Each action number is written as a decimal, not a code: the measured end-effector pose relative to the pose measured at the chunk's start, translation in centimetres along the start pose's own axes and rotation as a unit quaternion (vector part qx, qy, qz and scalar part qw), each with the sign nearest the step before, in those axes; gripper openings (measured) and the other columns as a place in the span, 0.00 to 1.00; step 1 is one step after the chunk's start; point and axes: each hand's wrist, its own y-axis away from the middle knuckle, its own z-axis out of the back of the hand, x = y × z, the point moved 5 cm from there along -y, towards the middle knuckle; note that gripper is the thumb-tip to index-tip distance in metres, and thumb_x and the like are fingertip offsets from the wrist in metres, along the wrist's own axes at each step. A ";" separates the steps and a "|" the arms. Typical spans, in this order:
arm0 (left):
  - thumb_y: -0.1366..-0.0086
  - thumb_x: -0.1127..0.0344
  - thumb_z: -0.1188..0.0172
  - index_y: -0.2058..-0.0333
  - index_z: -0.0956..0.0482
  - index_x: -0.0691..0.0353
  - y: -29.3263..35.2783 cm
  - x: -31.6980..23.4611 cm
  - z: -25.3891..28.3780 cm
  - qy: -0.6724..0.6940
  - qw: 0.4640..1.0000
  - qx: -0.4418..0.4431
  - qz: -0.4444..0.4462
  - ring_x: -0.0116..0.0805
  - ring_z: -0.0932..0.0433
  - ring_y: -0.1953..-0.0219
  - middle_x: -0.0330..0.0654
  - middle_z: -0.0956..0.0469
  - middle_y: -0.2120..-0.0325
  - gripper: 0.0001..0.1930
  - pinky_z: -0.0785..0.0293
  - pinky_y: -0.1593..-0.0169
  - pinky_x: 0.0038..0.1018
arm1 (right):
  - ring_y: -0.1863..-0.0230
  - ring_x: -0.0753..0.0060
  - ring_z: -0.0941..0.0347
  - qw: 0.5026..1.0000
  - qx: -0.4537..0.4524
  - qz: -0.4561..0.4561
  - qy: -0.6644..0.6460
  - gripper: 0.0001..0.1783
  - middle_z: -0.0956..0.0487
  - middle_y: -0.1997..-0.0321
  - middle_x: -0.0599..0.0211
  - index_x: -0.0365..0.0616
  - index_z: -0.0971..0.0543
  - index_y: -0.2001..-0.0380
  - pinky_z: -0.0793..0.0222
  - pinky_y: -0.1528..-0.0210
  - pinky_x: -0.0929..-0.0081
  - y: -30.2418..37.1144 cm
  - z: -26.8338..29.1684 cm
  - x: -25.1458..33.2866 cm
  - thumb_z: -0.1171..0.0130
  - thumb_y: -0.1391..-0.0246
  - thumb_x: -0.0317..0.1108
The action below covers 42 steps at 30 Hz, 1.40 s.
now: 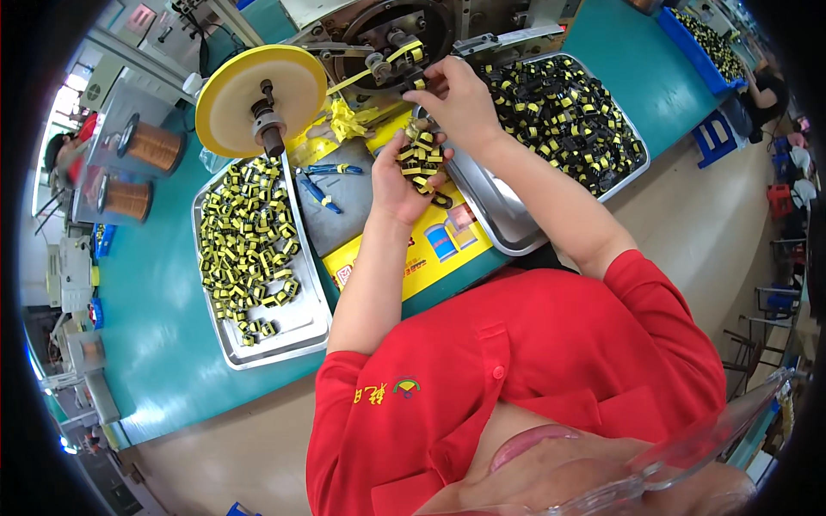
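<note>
Cradles a cluster of black-and-yellow parts (422, 162) in the left grip (396, 191), with palm up and fingers curled around, above a yellow printed sheet (413, 262); pinches a single small part (419, 84) between thumb and finger in the right grip (463, 101), just beside a machine (379, 64), whether touching it or not impossible to tell. Has a yellow-rimmed tape roll (225, 105) on a spindle left of that machine, with a yellow strip (351, 80) running across to it. Has crumpled yellow tape (348, 122) under the strip, and blue-handled tools (334, 169) on a grey plate (340, 222) nearer the body. Has a left tray (301, 323) covered mostly with similar parts (245, 232), and a right tray (641, 146) heaped with a darker pile (564, 120). Has copper wire spools (155, 144) toward the far left of the green tabletop (163, 284), and a blue bin (693, 60) full of small pieces at the far right
</note>
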 end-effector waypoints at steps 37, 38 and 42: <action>0.33 0.48 0.66 0.55 0.31 0.58 0.3 -0.6 -0.4 -0.035 0.999 -0.012 -0.012 0.48 0.25 0.61 0.47 0.28 0.57 0.22 0.37 0.83 0.22 | 0.75 0.65 0.28 0.995 0.090 0.048 0.019 0.16 0.29 0.70 0.63 0.41 0.29 0.71 0.31 0.72 0.72 2.4 3.2 0.7 0.34 0.62 0.34; 0.33 0.48 0.67 0.54 0.32 0.58 0.3 -0.4 -0.7 -0.042 0.999 0.006 -0.009 0.47 0.25 0.61 0.46 0.27 0.58 0.23 0.37 0.84 0.21 | 0.75 0.65 0.28 0.996 0.071 0.042 0.030 0.17 0.28 0.70 0.63 0.41 0.29 0.71 0.31 0.72 0.71 1.9 2.5 1.1 0.33 0.62 0.35; 0.32 0.45 0.68 0.52 0.33 0.56 0.3 -0.4 -1.4 -0.064 0.998 0.007 -0.018 0.42 0.24 0.62 0.42 0.26 0.61 0.25 0.37 0.84 0.19 | 0.76 0.64 0.27 0.997 -0.013 0.048 0.062 0.19 0.28 0.70 0.62 0.41 0.29 0.73 0.30 0.73 0.70 0.5 0.5 0.6 0.32 0.63 0.39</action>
